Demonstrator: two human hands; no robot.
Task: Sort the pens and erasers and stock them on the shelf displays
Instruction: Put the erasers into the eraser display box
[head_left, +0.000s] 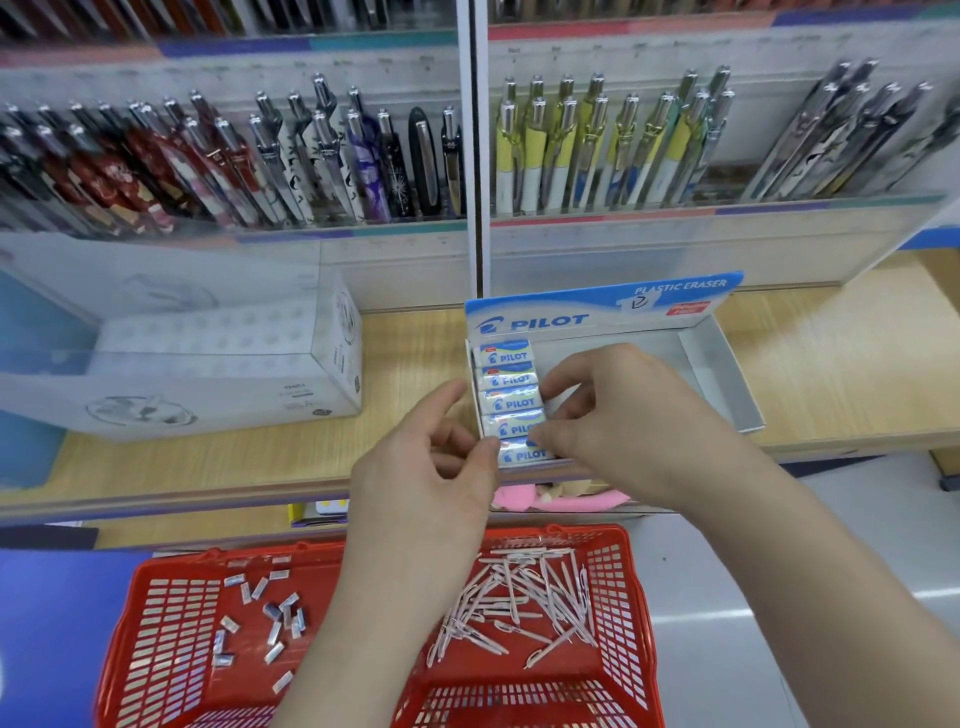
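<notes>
**Erasers lined up in the cardboard display box**

A grey-lined cardboard display box with a glossy blue-and-white "PILOT PLASTIC ERASER" header stands on the pale wood-grain shelf. Its left side holds a column of five small rectangular boxed erasers, each in a shiny printed sleeve, lying edge to edge; the rest of the box shows bare card.

The right hand curls over the column and pinches the right end of the nearest eraser between thumb and fingertip. The left hand has its thumb tip against that eraser's left end, its lower fingers curled beside the box corner; whether they actually grip anything cannot be told.

Below, a red plastic lattice basket holds loose erasers scattered on its left and a tangle of slim pink pens on its right.

Behind the box, clear-fronted racks carry upright displayed pens with chrome clips. A white carton lies on the shelf to the left.
</notes>
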